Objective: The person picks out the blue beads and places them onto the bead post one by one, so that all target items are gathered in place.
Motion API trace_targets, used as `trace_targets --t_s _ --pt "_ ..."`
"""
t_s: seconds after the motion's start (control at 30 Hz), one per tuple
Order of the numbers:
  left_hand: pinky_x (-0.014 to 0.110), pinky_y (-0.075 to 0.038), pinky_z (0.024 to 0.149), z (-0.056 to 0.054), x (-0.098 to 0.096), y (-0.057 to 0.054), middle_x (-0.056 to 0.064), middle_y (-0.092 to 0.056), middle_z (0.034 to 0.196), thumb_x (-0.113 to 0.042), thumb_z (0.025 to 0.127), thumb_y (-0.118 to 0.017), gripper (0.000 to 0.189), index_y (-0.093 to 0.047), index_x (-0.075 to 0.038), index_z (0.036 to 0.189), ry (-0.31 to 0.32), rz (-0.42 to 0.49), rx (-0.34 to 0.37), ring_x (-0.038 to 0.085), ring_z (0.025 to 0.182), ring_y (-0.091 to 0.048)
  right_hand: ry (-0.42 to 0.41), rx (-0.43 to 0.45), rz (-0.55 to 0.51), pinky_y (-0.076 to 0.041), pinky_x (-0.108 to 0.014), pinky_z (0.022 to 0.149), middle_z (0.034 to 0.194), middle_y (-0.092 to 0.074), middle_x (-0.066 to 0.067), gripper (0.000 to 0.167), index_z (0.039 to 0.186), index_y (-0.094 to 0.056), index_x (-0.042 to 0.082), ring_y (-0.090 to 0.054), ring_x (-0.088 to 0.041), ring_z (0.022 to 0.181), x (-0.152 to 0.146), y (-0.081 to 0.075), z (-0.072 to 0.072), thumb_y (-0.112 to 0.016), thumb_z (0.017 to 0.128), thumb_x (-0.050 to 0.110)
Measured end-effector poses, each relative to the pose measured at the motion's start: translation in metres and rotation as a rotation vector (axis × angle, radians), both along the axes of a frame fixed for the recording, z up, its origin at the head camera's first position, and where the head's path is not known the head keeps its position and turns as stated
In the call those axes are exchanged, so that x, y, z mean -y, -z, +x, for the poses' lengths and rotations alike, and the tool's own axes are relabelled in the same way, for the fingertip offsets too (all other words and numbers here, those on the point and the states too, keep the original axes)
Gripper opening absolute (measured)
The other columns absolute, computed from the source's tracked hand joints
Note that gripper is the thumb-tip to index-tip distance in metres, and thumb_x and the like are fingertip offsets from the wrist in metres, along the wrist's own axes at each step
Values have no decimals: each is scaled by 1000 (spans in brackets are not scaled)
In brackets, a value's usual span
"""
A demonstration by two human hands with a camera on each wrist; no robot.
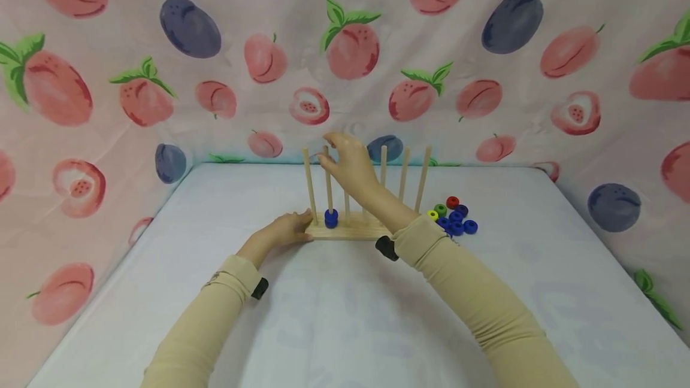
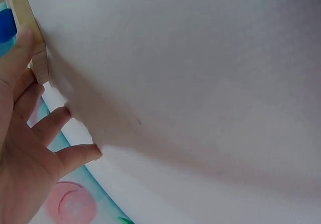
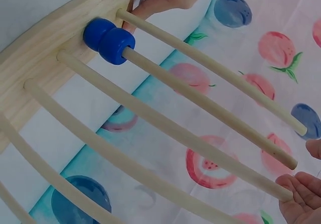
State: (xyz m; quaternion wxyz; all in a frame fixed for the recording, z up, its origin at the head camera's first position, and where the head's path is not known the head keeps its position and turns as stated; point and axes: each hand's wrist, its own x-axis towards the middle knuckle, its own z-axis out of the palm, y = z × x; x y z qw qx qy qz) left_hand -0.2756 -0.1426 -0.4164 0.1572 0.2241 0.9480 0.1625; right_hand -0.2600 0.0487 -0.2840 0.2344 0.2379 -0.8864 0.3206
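A wooden peg rack (image 1: pixel 350 233) with a row of upright pegs stands on the table. Two blue beads (image 3: pixel 115 45) are stacked at the foot of its second peg from the left. My left hand (image 1: pixel 286 229) grips the rack's left end; in the left wrist view its thumb (image 2: pixel 21 50) lies on the base and the other fingers spread past the end. Up at the peg tops is my right hand (image 1: pixel 353 166), thumb and fingers apart with no bead between them. In the right wrist view, its fingertips (image 3: pixel 296 191) overlap the tip of the third peg.
Right of the rack lies a loose group of beads: several blue ones (image 1: pixel 471 227), a red bead (image 1: pixel 453 202), a green bead (image 1: pixel 440 209) and a yellow bead (image 1: pixel 432 215). A fruit-print cloth (image 1: pixel 232 130) hangs behind the white table (image 1: pixel 334 316).
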Motion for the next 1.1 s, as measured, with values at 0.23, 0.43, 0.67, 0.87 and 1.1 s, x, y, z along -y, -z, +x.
trace_targets --t_s 0.23,0.43,0.67,0.87,1.1 --pt "61 -25 111 3 -2 1 32 -30 145 -29 93 -59 68 -26 -3 146 -2 21 24 52 133 -30 12 6 35 -52 -34 94 119 -65 -16 39 122 -60 -2 -61 -26 111 -2 1 4 -67 87 14" --pt "64 -25 110 6 -3 -3 31 -30 146 -29 93 -58 67 -26 -3 147 -13 0 19 51 133 -30 8 -26 50 -51 -34 97 121 -64 -16 39 121 -60 -2 -60 -26 114 -2 2 4 -67 86 13" --pt "67 -24 108 6 -1 -3 30 -29 147 -31 94 -57 68 -25 -4 147 -15 -8 10 51 134 -29 16 -46 54 -51 -34 97 121 -64 -16 40 121 -59 -2 -60 -26 114 0 3 5 -68 86 14" --pt "65 -23 110 5 -2 -1 33 -31 144 -30 94 -58 68 -24 -4 147 -18 15 23 51 134 -30 8 -51 23 -52 -34 95 118 -65 -16 39 121 -60 -3 -62 -26 110 -2 6 4 -68 86 13" --pt "62 -26 110 3 -1 -1 31 -31 145 -30 93 -58 68 -25 -2 147 -4 -6 5 50 133 -32 -100 1 -141 -51 -35 96 117 -66 -17 36 121 -60 -3 -63 -28 108 -12 6 -1 -66 88 13"
